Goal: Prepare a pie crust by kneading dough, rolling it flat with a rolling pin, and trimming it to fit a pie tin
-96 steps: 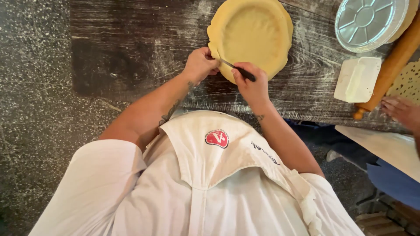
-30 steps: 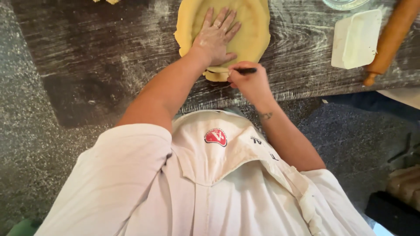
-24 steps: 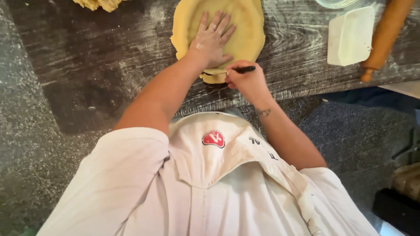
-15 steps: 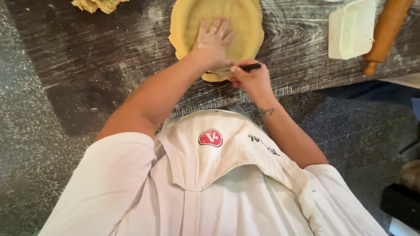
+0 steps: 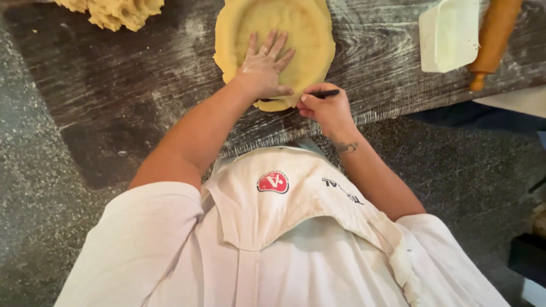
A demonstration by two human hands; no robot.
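A round pie dish lined with pale yellow dough (image 5: 304, 34) sits on the floured dark wooden table (image 5: 142, 85). My left hand (image 5: 264, 65) lies flat on the dough inside the dish, fingers spread. My right hand (image 5: 324, 108) grips a small knife with a black handle (image 5: 325, 94) at the dish's near rim, the blade hidden under the overhanging dough edge. My white apron and shirt fill the lower half of the head view.
A lump of dough scraps (image 5: 114, 11) lies at the table's far left. A white plastic scraper (image 5: 449, 34) and a wooden rolling pin (image 5: 492, 40) rest at the right. Speckled grey floor lies below the table's near edge.
My left hand moved from the dish's near rim onto the dough and stays spread there. My right hand keeps the knife at the near edge. The view has shifted, so the foil pan is out of frame.
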